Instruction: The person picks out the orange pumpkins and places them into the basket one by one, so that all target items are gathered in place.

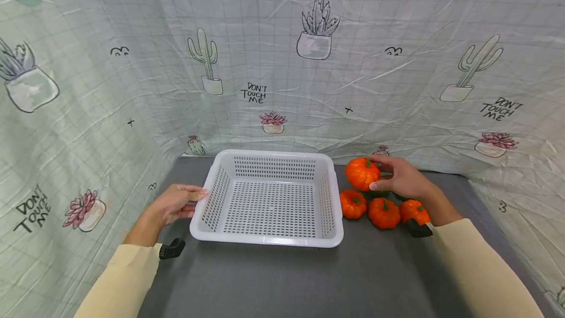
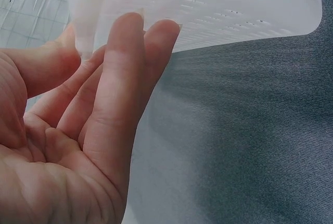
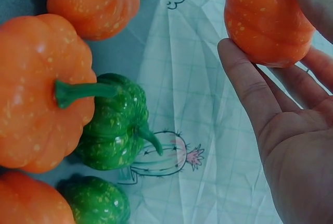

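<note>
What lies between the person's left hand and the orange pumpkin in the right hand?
In the head view, a white perforated plastic basket lies between the left hand, which holds its rim, and the held orange pumpkin.

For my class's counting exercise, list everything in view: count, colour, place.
Basket: 1, white, on the table
Held pumpkin: 1, orange, in the right hand
Other orange pumpkins: 3, orange, right of the basket
Green pumpkins: 2, green, behind the orange ones
Table: 1, dark grey, under the basket
Printed cloth: count unclear, grey-green, behind the table
Wrist devices: 2, black, one by each sleeve
Sleeves: 2, cream, on both arms
Left hand: 1, bare, gripping the basket's rim
Right hand: 1, bare, holding the held pumpkin
</note>
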Demonstrator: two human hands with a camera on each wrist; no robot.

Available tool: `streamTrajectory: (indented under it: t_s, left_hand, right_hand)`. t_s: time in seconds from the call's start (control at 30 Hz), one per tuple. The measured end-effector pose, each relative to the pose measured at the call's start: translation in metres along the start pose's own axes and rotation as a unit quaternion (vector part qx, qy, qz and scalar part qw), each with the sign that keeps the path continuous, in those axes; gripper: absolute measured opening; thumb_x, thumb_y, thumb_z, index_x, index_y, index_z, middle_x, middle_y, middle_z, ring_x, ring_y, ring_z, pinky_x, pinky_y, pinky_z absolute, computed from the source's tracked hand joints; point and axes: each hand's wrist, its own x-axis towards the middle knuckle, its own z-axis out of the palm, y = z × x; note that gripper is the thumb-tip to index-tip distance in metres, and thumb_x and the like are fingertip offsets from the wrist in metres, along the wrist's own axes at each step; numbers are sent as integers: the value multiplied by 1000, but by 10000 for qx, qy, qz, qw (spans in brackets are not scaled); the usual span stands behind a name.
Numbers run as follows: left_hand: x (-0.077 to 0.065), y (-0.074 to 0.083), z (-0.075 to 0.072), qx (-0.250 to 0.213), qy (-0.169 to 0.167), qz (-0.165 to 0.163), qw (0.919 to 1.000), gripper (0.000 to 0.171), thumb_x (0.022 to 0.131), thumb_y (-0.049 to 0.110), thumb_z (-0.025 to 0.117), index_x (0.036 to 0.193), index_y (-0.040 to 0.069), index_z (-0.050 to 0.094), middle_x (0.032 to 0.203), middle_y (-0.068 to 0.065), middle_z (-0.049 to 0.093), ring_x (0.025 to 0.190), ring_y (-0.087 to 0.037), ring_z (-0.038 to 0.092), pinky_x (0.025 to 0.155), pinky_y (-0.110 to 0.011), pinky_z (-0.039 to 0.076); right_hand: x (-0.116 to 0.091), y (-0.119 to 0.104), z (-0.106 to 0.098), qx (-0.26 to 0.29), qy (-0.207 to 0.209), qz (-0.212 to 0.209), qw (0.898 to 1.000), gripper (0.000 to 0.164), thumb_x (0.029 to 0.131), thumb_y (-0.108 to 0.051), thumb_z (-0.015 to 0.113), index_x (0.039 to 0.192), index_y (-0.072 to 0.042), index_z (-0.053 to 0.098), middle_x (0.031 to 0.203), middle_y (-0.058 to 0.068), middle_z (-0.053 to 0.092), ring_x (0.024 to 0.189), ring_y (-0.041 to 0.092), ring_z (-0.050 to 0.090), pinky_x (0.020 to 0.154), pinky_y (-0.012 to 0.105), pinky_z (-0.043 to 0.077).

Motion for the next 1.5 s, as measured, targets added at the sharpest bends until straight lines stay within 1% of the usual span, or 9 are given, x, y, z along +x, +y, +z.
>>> streamTrajectory:
  t_s: [0.33, 0.47, 0.6, 0.73, 0.93, 1.07, 1.23, 1.33, 1.5]
  left_hand:
    - [0, -1, -1, -29, -5, 31, 10000, 48, 100, 20, 71, 139, -5, 62, 93, -1, 80, 80, -19, 79, 69, -34, 65]
    - [0, -1, 0, -51, -6, 43, 10000, 48, 100, 20, 72, 139, -6, 61, 93, -2, 80, 80, -20, 79, 69, -34, 65]
    - [-1, 0, -1, -79, -24, 59, 9999, 48, 100, 20, 71, 139, -6, 61, 93, -1, 80, 80, -19, 79, 69, -34, 65]
    - [-1, 1, -1, -118, -27, 58, 9999, 47, 100, 20, 72, 139, -5, 62, 93, -1, 80, 80, -19, 79, 69, -34, 65]
    - [-1, 2, -1, -119, -25, 50, 9999, 48, 100, 20, 72, 140, -4, 62, 93, -1, 80, 81, -19, 79, 70, -34, 65]
    - [-1, 2, -1, -121, -30, 35, 9999, 48, 100, 20, 72, 140, -5, 61, 94, -1, 80, 81, -19, 79, 71, -35, 65]
    - [0, 2, -1, -110, -30, 30, 9999, 49, 100, 21, 71, 141, -5, 60, 95, -1, 80, 82, -19, 79, 71, -35, 65]
    - [0, 1, -1, -110, -35, 27, 9999, 48, 100, 21, 71, 140, -4, 61, 94, 0, 80, 82, -19, 79, 71, -35, 65]
    - [0, 0, 0, -101, -15, 14, 9999, 45, 100, 21, 72, 138, -2, 64, 93, 1, 80, 81, -19, 79, 71, -35, 65]
  right_hand:
    - [11, -7, 5, -6, 21, -78, 10000, 80, 94, -23, 79, 159, 0, 38, 162, 26, 42, 141, 52, 49, 106, 61, 51]
    - [15, -8, 7, 100, -7, -137, 9999, 80, 93, -20, 80, 159, 0, 38, 162, 26, 41, 141, 52, 49, 105, 61, 52]
    - [19, -10, 9, 274, -48, -140, 9995, 81, 93, -17, 80, 159, 1, 37, 164, 27, 38, 143, 53, 46, 107, 61, 50]
    - [24, -13, 12, 311, -89, -197, 9993, 81, 92, -17, 80, 159, 2, 37, 163, 27, 39, 143, 52, 47, 108, 61, 50]
    - [32, -18, 16, 333, -149, -110, 9993, 83, 91, -17, 82, 159, 0, 37, 162, 26, 41, 142, 50, 49, 108, 59, 51]
    - [37, -22, 20, 434, -238, -70, 9988, 83, 92, -15, 81, 160, 0, 36, 163, 25, 40, 143, 49, 49, 108, 57, 52]
    - [43, -24, 26, 540, -309, -234, 9978, 82, 92, -13, 80, 159, 3, 35, 162, 27, 41, 140, 49, 52, 104, 53, 55]
    - [45, -25, 29, 506, -326, -288, 9978, 81, 93, -13, 79, 159, 3, 36, 162, 27, 41, 140, 50, 52, 106, 54, 54]
    - [46, -31, 32, 416, -355, -245, 9982, 81, 93, -16, 79, 160, 0, 36, 160, 25, 44, 141, 49, 52, 108, 58, 52]
